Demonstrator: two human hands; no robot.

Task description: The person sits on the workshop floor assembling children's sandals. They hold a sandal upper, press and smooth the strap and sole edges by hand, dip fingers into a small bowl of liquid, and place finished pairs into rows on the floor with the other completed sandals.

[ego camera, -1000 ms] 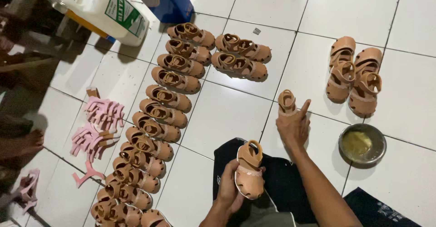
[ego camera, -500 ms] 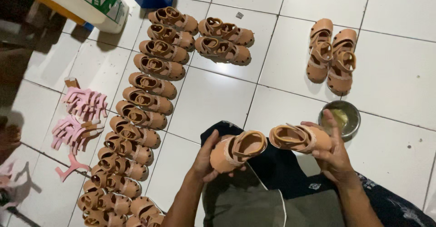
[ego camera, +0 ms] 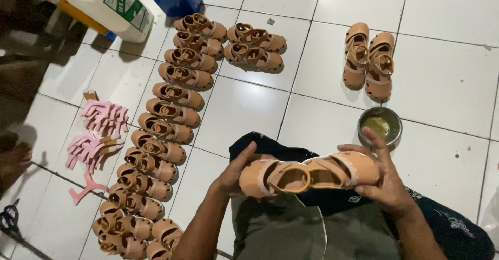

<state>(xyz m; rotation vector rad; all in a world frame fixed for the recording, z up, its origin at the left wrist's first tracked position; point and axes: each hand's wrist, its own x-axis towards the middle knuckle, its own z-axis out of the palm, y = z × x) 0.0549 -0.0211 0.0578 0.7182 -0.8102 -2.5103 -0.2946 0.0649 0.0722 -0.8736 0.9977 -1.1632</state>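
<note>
My left hand point(ego camera: 232, 174) grips a small tan sandal point(ego camera: 273, 178) by its toe end. My right hand point(ego camera: 382, 179) grips a second tan sandal point(ego camera: 347, 169) of the same kind. The two sandals meet heel to heel over my lap, their straps facing up. A dark cloth point(ego camera: 270, 146) lies across my legs beneath them. A small round metal bowl point(ego camera: 380, 124) with yellowish liquid sits on the floor just beyond my right hand.
A long row of several tan sandals point(ego camera: 165, 130) runs along the white tiled floor on the left, with more pairs point(ego camera: 254, 47) at the top and another group point(ego camera: 369, 62) at upper right. Pink strap pieces point(ego camera: 99, 132) lie left of the row. A white jug point(ego camera: 99, 0) stands at top left.
My right hand picked a sandal off the floor and carried it back to my lap. Now both sandals are held level, heel against heel. The camera view has shifted slightly.
</note>
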